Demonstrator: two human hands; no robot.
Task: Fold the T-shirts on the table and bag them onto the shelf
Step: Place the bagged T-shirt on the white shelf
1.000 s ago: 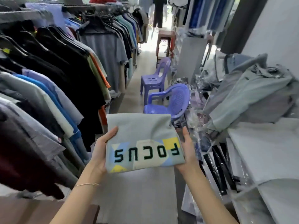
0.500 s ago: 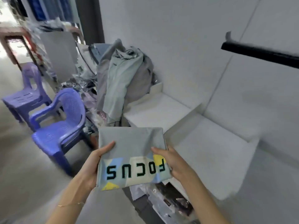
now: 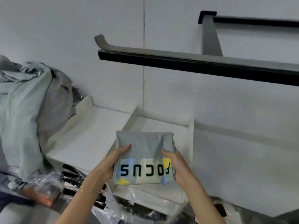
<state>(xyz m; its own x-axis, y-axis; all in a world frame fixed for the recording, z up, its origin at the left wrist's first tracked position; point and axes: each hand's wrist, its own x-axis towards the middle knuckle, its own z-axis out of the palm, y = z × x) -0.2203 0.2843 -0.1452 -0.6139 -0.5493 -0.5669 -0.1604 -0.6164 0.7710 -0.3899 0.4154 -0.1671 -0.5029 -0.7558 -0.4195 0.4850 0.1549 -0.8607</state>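
Since a moment ago, the view has swung right, away from the purple chairs, to face a white compartmented wall shelf (image 3: 103, 126). Both hands hold a folded grey T-shirt printed "FOCUS" (image 3: 144, 157) in the air, just above the shelf's right compartment. Left hand (image 3: 111, 165) grips its left edge, right hand (image 3: 178, 167) its right edge, fingers curled around the fabric. A heap of unfolded grey and mint shirts (image 3: 29, 110) lies at left, and a black wall rail (image 3: 194, 62) hangs above.
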